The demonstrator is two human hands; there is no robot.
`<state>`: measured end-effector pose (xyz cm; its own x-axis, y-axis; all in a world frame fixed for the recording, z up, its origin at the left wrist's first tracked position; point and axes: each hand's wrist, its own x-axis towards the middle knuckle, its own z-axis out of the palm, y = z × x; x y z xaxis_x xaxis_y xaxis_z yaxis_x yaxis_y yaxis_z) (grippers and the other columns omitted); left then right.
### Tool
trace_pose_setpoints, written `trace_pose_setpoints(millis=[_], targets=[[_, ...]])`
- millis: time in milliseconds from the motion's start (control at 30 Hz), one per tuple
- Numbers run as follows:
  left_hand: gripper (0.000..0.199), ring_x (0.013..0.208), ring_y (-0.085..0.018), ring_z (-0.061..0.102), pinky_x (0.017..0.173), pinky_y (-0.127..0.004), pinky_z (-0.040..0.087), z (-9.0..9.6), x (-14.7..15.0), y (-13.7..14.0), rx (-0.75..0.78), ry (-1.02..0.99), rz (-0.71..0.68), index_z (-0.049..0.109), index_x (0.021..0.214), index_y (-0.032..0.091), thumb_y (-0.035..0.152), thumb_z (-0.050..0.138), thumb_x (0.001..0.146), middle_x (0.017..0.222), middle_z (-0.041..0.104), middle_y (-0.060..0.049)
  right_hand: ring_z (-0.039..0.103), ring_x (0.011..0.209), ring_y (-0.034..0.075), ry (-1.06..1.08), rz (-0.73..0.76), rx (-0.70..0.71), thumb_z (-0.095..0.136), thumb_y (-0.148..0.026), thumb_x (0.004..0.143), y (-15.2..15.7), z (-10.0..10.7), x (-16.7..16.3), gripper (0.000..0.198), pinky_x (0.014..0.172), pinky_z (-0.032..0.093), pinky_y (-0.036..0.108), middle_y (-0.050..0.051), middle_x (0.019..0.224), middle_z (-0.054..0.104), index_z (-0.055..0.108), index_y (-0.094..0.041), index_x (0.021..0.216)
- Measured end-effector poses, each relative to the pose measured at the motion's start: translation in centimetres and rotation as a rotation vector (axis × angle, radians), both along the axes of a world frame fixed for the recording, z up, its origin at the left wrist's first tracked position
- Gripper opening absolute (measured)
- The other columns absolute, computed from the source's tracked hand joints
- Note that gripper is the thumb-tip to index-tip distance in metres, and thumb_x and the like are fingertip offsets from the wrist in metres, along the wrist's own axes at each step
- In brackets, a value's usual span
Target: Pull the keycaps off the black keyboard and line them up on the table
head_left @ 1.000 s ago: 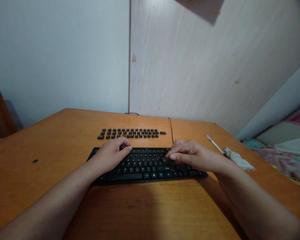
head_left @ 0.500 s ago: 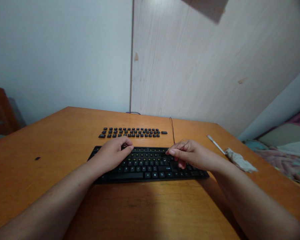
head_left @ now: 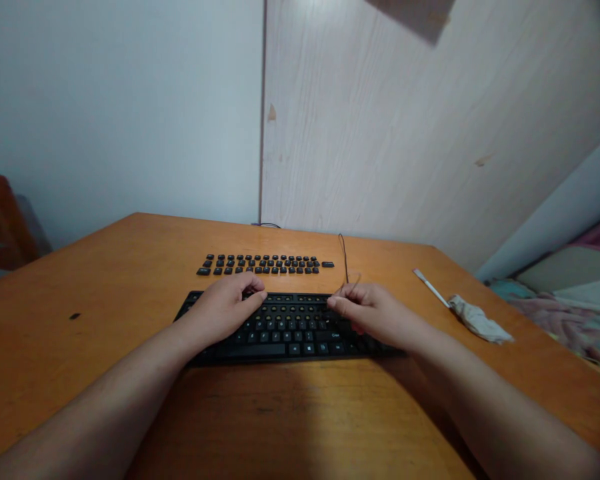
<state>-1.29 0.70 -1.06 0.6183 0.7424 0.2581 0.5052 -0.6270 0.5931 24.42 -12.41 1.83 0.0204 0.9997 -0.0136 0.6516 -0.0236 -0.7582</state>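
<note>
A black keyboard (head_left: 270, 350) lies before me; its upper rows show bare key posts with pale dots, while the lower rows still carry keycaps. Over its left part rests my left hand (head_left: 225, 303), fingers curled at the far edge and thumb against the keys. My right hand (head_left: 373, 310) is closed above the right part, thumb and fingers pinching a thin wire loop (head_left: 354, 283) that sticks up from the grip. The wire's lower end near the keys is too small to make out. Beyond the keyboard, loose black keycaps (head_left: 265, 270) stand in neat rows, with a wider keycap (head_left: 328, 265) at their right end.
A small dark piece (head_left: 75, 316) lies on the wooden table (head_left: 110, 280) at left. To the right are a white stick-like tool (head_left: 433, 289) and a crumpled cloth (head_left: 480, 321). The keyboard's cable (head_left: 345, 257) runs back towards the wall. A chair (head_left: 5, 220) stands at far left.
My right hand has shifted slightly left, its fingers drawn in closer, and the wire loop now stands up more visibly. My left hand stays in place.
</note>
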Motion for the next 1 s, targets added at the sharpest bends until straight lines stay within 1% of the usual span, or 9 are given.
trace_pose_setpoints(millis=[67, 133, 233, 333, 400, 533, 633, 867, 1000], targets=[[0.024, 0.081, -0.02, 0.06, 0.069, -0.03, 0.041, -0.1, 0.0, 0.0, 0.008, 0.005, -0.002, 0.064, 0.088, 0.022, 0.042, 0.05, 0.086, 0.086, 0.068, -0.002, 0.043, 0.05, 0.01, 0.058, -0.087, 0.011, 0.059, -0.047, 0.087, 0.4, -0.7, 0.0, 0.031, 0.045, 0.031, 0.023, -0.002, 0.057, 0.051, 0.062, -0.019, 0.076], [0.024, 0.082, -0.02, 0.06, 0.07, -0.03, 0.041, -0.2, 0.0, 0.0, 0.018, 0.006, -0.011, 0.064, 0.088, 0.022, 0.041, 0.05, 0.087, 0.087, 0.068, -0.002, 0.046, 0.055, 0.012, 0.1, -0.103, 0.034, 0.063, -0.046, 0.084, 0.8, -1.3, -0.1, 0.028, 0.048, 0.033, 0.024, -0.001, 0.063, 0.056, 0.062, -0.019, 0.077], [0.023, 0.083, -0.02, 0.06, 0.072, -0.03, 0.041, -0.2, 0.0, 0.0, 0.036, 0.01, -0.022, 0.063, 0.088, 0.021, 0.04, 0.049, 0.088, 0.088, 0.068, -0.002, 0.049, 0.058, 0.013, 0.102, -0.109, 0.055, 0.062, -0.041, 0.084, 1.3, -2.1, -0.3, 0.023, 0.052, 0.036, 0.025, 0.001, 0.068, 0.061, 0.063, -0.018, 0.08], [0.022, 0.083, -0.02, 0.06, 0.072, -0.031, 0.041, -0.2, 0.0, -0.1, 0.06, 0.035, -0.024, 0.063, 0.088, 0.021, 0.038, 0.049, 0.088, 0.088, 0.067, -0.002, 0.051, 0.058, 0.013, 0.055, -0.16, 0.068, 0.057, -0.033, 0.085, 1.4, -2.3, -0.7, 0.017, 0.054, 0.038, 0.025, 0.001, 0.069, 0.062, 0.063, -0.017, 0.081], [0.021, 0.083, -0.02, 0.059, 0.072, -0.031, 0.041, -0.1, 0.0, -0.1, 0.075, 0.049, -0.023, 0.063, 0.088, 0.021, 0.037, 0.05, 0.088, 0.088, 0.067, -0.002, 0.052, 0.058, 0.013, 0.004, -0.19, 0.101, 0.054, -0.029, 0.085, 1.2, -2.2, -0.9, 0.015, 0.055, 0.038, 0.025, 0.001, 0.068, 0.062, 0.061, -0.018, 0.079], [0.02, 0.085, -0.02, 0.059, 0.073, -0.031, 0.042, -0.2, 0.0, -0.1, 0.102, 0.062, -0.035, 0.064, 0.088, 0.021, 0.037, 0.051, 0.088, 0.089, 0.066, -0.003, 0.055, 0.06, 0.014, -0.166, -0.204, 0.199, 0.051, -0.028, 0.086, 0.5, -1.9, -1.5, 0.017, 0.056, 0.036, 0.026, 0.0, 0.064, 0.061, 0.057, -0.019, 0.073], [0.022, 0.085, -0.02, 0.058, 0.075, -0.032, 0.042, -0.3, -0.1, -0.1, 0.135, 0.074, -0.057, 0.065, 0.087, 0.021, 0.037, 0.05, 0.089, 0.089, 0.065, -0.003, 0.054, 0.057, 0.014, -0.264, -0.195, 0.229, 0.05, -0.028, 0.087, 0.2, -2.1, -1.8, 0.019, 0.054, 0.034, 0.027, -0.001, 0.061, 0.059, 0.055, -0.02, 0.07], [0.024, 0.086, -0.02, 0.057, 0.076, -0.033, 0.043, -0.3, 0.0, 0.0, 0.156, 0.105, -0.059, 0.066, 0.087, 0.021, 0.038, 0.05, 0.089, 0.09, 0.065, -0.005, 0.055, 0.058, 0.014, -0.251, -0.225, 0.261, 0.049, -0.027, 0.088, 0.4, -2.3, -1.5, 0.019, 0.054, 0.034, 0.026, 0.0, 0.064, 0.061, 0.055, -0.02, 0.072], [0.024, 0.087, -0.021, 0.057, 0.077, -0.033, 0.043, -0.4, 0.1, 0.0, 0.176, 0.116, -0.039, 0.067, 0.085, 0.021, 0.039, 0.051, 0.089, 0.09, 0.064, -0.005, 0.052, 0.054, 0.014, -0.325, -0.207, 0.271, 0.049, -0.028, 0.088, -0.1, -2.0, -2.2, 0.019, 0.053, 0.032, 0.027, -0.001, 0.059, 0.057, 0.055, -0.02, 0.072]])
